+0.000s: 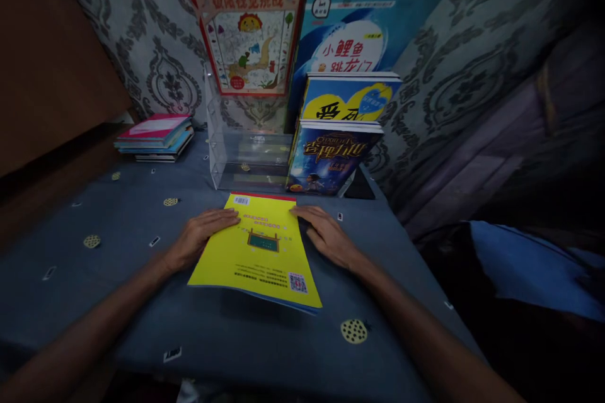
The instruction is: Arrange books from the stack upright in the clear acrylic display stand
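Note:
A yellow book [265,258] with a red strip along its far edge lies between my hands, its barcode and QR code upside down or turned to me. Its near edge stands a little above the tablecloth, with a shadow beneath. My left hand [201,236] grips the book's left side, the fingers resting over the edge and the thumb hidden. On the opposite side, my right hand [328,236] holds the far right edge with its fingertips. Just beyond the book stands a clear tiered book rack [215,157].
Upright books, including a dark blue one [326,157] and a teal one [359,19], fill the rack's right side. A red-bordered picture book [250,44] stands at its back left. A book stack [155,136] lies at the left on the blue tablecloth [127,220].

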`<move>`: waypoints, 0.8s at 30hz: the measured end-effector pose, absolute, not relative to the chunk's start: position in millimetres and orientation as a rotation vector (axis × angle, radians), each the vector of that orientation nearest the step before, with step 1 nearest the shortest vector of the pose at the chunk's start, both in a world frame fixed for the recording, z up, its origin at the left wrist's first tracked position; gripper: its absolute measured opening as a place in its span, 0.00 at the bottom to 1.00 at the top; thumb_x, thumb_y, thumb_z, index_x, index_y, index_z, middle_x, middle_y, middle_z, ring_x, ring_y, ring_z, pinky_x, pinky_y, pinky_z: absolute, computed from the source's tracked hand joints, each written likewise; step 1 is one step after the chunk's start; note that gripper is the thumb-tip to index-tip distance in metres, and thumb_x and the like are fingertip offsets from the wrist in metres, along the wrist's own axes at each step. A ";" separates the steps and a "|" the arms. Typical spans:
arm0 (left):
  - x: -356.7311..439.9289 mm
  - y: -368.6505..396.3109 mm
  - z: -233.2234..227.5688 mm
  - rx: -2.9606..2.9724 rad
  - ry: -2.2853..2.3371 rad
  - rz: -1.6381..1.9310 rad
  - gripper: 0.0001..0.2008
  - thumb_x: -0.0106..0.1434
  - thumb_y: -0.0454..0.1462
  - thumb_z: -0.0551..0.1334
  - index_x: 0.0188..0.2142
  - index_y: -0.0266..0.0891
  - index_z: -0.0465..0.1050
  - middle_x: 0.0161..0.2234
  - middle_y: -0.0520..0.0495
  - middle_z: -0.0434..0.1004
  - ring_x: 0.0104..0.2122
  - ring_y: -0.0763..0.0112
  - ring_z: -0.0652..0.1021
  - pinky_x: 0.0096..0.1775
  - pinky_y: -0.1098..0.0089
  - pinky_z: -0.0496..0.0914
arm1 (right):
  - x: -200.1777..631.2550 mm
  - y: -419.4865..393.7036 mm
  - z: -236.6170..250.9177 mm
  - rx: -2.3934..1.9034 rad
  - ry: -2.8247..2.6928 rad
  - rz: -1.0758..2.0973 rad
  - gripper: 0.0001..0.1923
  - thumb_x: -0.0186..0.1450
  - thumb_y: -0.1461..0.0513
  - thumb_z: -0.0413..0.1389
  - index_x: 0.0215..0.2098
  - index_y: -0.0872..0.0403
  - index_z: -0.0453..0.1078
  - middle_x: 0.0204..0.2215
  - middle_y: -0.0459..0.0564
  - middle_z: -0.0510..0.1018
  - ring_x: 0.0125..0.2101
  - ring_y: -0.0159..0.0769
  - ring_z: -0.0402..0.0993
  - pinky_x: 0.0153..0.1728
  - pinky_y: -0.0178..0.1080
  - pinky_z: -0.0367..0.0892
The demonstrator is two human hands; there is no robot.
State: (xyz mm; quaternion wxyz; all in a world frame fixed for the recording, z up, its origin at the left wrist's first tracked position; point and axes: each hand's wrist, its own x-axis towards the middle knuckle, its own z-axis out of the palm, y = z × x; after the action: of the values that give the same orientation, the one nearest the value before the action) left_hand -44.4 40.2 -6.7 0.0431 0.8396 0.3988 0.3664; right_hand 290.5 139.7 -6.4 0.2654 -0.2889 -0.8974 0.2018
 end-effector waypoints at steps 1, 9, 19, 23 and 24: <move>-43.3 40.0 -5.7 2.529 1.230 1.164 0.21 0.68 0.41 0.62 0.61 0.45 0.71 0.56 0.39 0.78 0.57 0.57 0.77 0.57 0.52 0.73 | 292.6 137.4 -6.5 -0.778 -2.423 0.557 0.32 0.61 0.71 0.48 0.62 0.51 0.68 0.56 0.54 0.77 0.58 0.46 0.71 0.59 0.56 0.67; -32.7 36.1 23.0 2.241 1.240 1.310 0.20 0.68 0.51 0.61 0.50 0.42 0.80 0.46 0.40 0.84 0.47 0.58 0.83 0.48 0.60 0.78 | 290.1 121.1 -6.0 -0.733 -2.332 0.573 0.20 0.67 0.60 0.56 0.57 0.51 0.73 0.50 0.57 0.80 0.50 0.47 0.76 0.50 0.51 0.73; -19.5 32.6 51.5 1.880 1.404 1.426 0.25 0.66 0.57 0.58 0.39 0.38 0.79 0.35 0.44 0.83 0.36 0.61 0.81 0.40 0.65 0.76 | 283.9 105.1 22.4 -0.680 -2.272 0.705 0.16 0.73 0.55 0.50 0.39 0.51 0.79 0.32 0.50 0.82 0.34 0.40 0.80 0.35 0.40 0.75; -10.6 39.0 57.1 1.714 1.553 1.581 0.30 0.62 0.62 0.58 0.29 0.37 0.76 0.26 0.47 0.78 0.31 0.63 0.78 0.35 0.67 0.74 | 278.3 97.0 30.0 -0.705 -2.169 0.781 0.20 0.71 0.51 0.54 0.28 0.52 0.78 0.24 0.48 0.80 0.27 0.37 0.78 0.30 0.36 0.73; -8.8 40.0 57.8 1.680 1.561 1.619 0.31 0.61 0.64 0.57 0.27 0.38 0.75 0.25 0.48 0.77 0.30 0.64 0.77 0.35 0.67 0.74 | 277.4 95.4 32.3 -0.696 -2.146 0.815 0.20 0.70 0.50 0.55 0.27 0.53 0.77 0.23 0.48 0.80 0.26 0.37 0.78 0.29 0.36 0.73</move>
State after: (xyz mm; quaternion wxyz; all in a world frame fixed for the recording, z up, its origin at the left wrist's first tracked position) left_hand -8.8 40.0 57.8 0.1663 0.5902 0.5482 0.5687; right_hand 277.4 95.4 32.3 0.3627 -0.2704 -0.8336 0.3167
